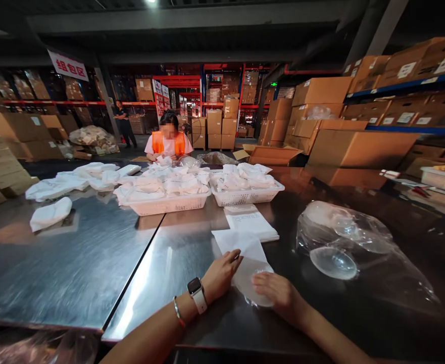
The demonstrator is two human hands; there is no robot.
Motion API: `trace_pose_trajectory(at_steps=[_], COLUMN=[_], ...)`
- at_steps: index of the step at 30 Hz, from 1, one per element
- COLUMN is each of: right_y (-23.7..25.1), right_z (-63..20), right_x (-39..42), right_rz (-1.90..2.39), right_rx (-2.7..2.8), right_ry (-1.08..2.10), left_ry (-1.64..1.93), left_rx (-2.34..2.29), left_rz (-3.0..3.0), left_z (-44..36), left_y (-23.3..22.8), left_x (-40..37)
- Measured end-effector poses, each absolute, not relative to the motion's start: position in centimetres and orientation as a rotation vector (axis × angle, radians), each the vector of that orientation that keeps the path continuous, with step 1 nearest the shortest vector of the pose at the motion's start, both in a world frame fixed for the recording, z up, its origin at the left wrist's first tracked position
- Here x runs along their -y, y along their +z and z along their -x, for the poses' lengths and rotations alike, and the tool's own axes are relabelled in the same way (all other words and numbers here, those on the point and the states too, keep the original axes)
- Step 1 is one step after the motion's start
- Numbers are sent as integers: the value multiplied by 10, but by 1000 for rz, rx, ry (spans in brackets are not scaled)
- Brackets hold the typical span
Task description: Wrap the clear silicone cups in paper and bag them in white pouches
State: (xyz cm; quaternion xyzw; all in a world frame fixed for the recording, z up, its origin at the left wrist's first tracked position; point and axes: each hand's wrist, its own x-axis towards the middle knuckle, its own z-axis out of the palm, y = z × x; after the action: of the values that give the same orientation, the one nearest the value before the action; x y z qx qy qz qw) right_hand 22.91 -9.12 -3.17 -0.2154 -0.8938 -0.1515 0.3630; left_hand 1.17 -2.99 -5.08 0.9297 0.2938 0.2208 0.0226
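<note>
A clear, round plastic bowl (pixel 253 290) lies low on the table, its far part overlapping a flat white sleeve or sheet (pixel 234 241). My right hand (pixel 281 296) grips the bowl's right side, fingers together over it and thumb hidden. At the left edge of the white sleeve, my left hand (pixel 222 274) has its fingers bent over and closed on it; its thumb is out of sight. A stack of white folded sleeves (pixel 252 222) with faint print lies just beyond. To the right, a clear plastic bag (pixel 381 263) contains several similar clear bowls (pixel 334 263).
Two white perforated baskets (pixel 169 205) (pixel 247 196) heaped with white wrapped packets stand ahead. More packets (pixel 51 213) lie left. A person in an orange vest (pixel 157 144) works across the metal table (pixel 74 268). Cartons (pixel 358 146) stand at right, near a tray (pixel 444 179).
</note>
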Motion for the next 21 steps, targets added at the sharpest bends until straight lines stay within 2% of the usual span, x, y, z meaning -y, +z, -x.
trace_pose_trajectory(at_steps=[6, 11, 16, 21], right_y=[-40, -48, -50, -51], right_z=[-223, -190, -182, -193], right_x=[85, 74, 71, 68], right_rz=[827, 1076, 1099, 1003], right_rx=[2397, 2291, 2284, 2299], right_ry=[-583, -847, -809, -676], left_ry=[605, 519, 534, 638], left_rx=[-805, -1054, -1211, -1163], left_rz=[-2871, -2829, -2802, -2788], left_z=[-19, -21, -16, -12], left_y=[-39, -39, -54, -64], left_x=[46, 58, 48, 36])
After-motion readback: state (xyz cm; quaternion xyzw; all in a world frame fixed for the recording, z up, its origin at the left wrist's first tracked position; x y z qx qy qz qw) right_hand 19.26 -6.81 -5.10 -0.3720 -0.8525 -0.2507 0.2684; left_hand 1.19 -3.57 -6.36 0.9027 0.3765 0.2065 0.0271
